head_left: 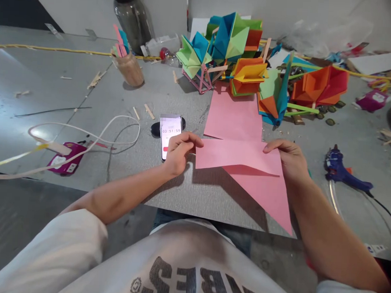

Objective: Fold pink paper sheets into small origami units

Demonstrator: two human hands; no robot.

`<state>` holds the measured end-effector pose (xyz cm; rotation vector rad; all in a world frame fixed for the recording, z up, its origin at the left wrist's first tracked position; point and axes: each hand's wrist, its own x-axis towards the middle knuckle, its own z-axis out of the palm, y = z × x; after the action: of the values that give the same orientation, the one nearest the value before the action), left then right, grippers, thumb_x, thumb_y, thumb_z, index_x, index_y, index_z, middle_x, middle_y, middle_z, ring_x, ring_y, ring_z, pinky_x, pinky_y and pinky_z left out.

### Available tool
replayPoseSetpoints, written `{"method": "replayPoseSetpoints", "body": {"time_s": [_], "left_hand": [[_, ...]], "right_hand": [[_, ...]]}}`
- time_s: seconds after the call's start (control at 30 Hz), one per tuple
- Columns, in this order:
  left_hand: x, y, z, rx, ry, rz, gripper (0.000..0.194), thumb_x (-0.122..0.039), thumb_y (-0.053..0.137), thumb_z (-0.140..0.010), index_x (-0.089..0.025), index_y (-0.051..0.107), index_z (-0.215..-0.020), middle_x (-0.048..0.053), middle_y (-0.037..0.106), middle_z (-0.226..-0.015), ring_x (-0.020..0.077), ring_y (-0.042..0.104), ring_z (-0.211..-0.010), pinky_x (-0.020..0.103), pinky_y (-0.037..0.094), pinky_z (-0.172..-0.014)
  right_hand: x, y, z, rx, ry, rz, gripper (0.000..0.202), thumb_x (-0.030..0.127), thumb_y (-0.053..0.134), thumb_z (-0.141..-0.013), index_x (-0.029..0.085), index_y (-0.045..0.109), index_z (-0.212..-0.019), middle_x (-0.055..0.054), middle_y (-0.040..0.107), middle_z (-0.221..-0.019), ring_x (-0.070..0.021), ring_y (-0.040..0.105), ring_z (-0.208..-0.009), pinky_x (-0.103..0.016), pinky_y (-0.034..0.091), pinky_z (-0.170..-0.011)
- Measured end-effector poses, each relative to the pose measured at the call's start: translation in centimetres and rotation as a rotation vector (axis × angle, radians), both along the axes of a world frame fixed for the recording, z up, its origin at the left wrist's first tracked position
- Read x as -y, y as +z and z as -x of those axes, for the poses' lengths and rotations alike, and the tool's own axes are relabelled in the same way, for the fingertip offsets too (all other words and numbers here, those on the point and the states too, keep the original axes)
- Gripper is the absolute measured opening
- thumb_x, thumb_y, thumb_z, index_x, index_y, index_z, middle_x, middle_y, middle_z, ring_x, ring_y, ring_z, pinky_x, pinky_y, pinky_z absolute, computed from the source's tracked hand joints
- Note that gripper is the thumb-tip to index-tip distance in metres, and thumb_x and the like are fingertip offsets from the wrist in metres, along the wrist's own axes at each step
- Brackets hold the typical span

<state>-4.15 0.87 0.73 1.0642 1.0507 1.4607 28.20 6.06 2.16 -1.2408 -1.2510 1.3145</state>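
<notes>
A folded pink paper sheet (237, 154) is held up between both hands over the front of the table. My left hand (180, 152) pinches its upper left corner, thumb and fingers together. At the upper right corner, my right hand (288, 159) grips it with the thumb on top and other fingers behind. One band lies straight across, and a triangular part hangs down to a point at the lower right. Behind it lies a flat pink sheet (234, 115). Just beyond my left hand is a phone (171, 125) showing a timer.
Several colourful folded-paper models (230, 39) stand at the back. A blue glue gun (348, 172) lies right, with its cord. On the left are a purple power strip (70, 158) with white cables, a jar of sticks (129, 68) and a dark bottle (131, 20).
</notes>
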Motion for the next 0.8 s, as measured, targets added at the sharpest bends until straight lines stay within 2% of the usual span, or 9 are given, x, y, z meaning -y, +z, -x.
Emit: {"method": "replayPoseSetpoints", "body": {"time_s": [0.1,0.17,0.27,0.37,0.43,0.5,0.57,0.7,0.8], "left_hand": [[0.0,0.2,0.1,-0.033,-0.043,0.047,0.030,-0.049,0.079,-0.089,-0.020,0.075,-0.082,0.002,0.066,-0.075,0.0136,0.058,-0.068,0.026,0.045,-0.061],[-0.1,0.5,0.0,-0.132,0.005,0.037,0.034,-0.045,0.091,-0.083,-0.020,0.068,-0.082,-0.002,0.062,-0.074,0.0100,0.052,-0.065,0.024,0.041,-0.059],[0.0,0.5,-0.3,-0.164,0.054,0.049,0.043,-0.032,0.098,-0.075,-0.022,0.059,-0.088,-0.005,0.061,-0.077,0.0069,0.052,-0.063,0.021,0.041,-0.058],[0.2,0.3,-0.6,-0.101,0.015,0.067,0.050,-0.030,0.097,-0.077,-0.024,0.057,-0.105,-0.005,0.067,-0.081,0.0098,0.064,-0.068,0.022,0.051,-0.064],[0.5,0.2,-0.7,-0.090,-0.012,0.051,0.055,-0.031,0.095,-0.080,-0.026,0.055,-0.117,-0.004,0.071,-0.083,0.0120,0.068,-0.071,0.024,0.053,-0.066],[0.8,0.2,-0.8,-0.106,-0.012,0.009,0.058,-0.031,0.094,-0.081,-0.027,0.054,-0.123,-0.004,0.071,-0.085,0.0124,0.070,-0.071,0.024,0.053,-0.065],[1.1,0.3,-0.9,-0.129,-0.003,-0.040,0.057,-0.029,0.093,-0.083,-0.027,0.054,-0.125,-0.005,0.071,-0.086,0.0119,0.069,-0.071,0.024,0.052,-0.065],[1.6,0.1,-1.2,-0.191,-0.046,-0.104,0.052,-0.026,0.089,-0.086,-0.026,0.056,-0.126,-0.004,0.071,-0.091,0.0113,0.068,-0.076,0.024,0.050,-0.068],[2.0,-0.2,-1.3,-0.213,-0.133,-0.139,0.051,-0.026,0.086,-0.089,-0.025,0.056,-0.129,-0.003,0.071,-0.093,0.0117,0.068,-0.078,0.025,0.050,-0.070]], "right_hand": [[-0.6,-0.9,-1.2,0.075,0.097,-0.079,0.016,0.040,0.093,-0.076,0.032,0.081,-0.070,-0.003,0.083,-0.092,-0.0259,0.072,-0.082,-0.038,0.055,-0.063],[-1.0,-1.3,-2.0,0.117,0.209,-0.141,0.015,0.045,0.086,-0.084,0.032,0.086,-0.078,-0.006,0.082,-0.095,-0.0296,0.073,-0.090,-0.044,0.058,-0.072],[-1.1,-1.2,-2.6,0.140,0.359,-0.213,0.031,0.057,0.079,-0.091,0.027,0.087,-0.087,-0.009,0.080,-0.092,-0.0306,0.072,-0.090,-0.047,0.057,-0.079],[-0.5,-0.7,-2.3,0.150,0.289,-0.252,0.033,0.058,0.088,-0.089,0.028,0.076,-0.090,-0.005,0.078,-0.097,-0.0245,0.068,-0.085,-0.040,0.055,-0.075],[0.1,-0.2,-1.9,0.201,0.226,-0.241,0.039,0.053,0.096,-0.086,0.031,0.069,-0.101,-0.003,0.078,-0.100,-0.0223,0.068,-0.082,-0.037,0.055,-0.071],[0.6,0.4,-1.6,0.318,0.236,-0.245,0.047,0.052,0.096,-0.086,0.033,0.068,-0.118,-0.003,0.080,-0.105,-0.0237,0.072,-0.084,-0.037,0.058,-0.070],[1.0,1.2,-1.3,0.511,0.309,-0.313,0.044,0.054,0.089,-0.094,0.033,0.073,-0.129,-0.005,0.083,-0.111,-0.0271,0.077,-0.093,-0.040,0.061,-0.077],[1.8,3.5,0.7,0.914,0.520,-0.490,0.035,0.054,0.069,-0.108,0.028,0.082,-0.128,-0.010,0.087,-0.125,-0.0347,0.080,-0.115,-0.050,0.059,-0.104],[2.6,5.2,3.9,1.091,0.643,-0.435,0.045,0.057,0.058,-0.113,0.025,0.080,-0.134,-0.013,0.087,-0.127,-0.0389,0.079,-0.117,-0.051,0.055,-0.099]]}}
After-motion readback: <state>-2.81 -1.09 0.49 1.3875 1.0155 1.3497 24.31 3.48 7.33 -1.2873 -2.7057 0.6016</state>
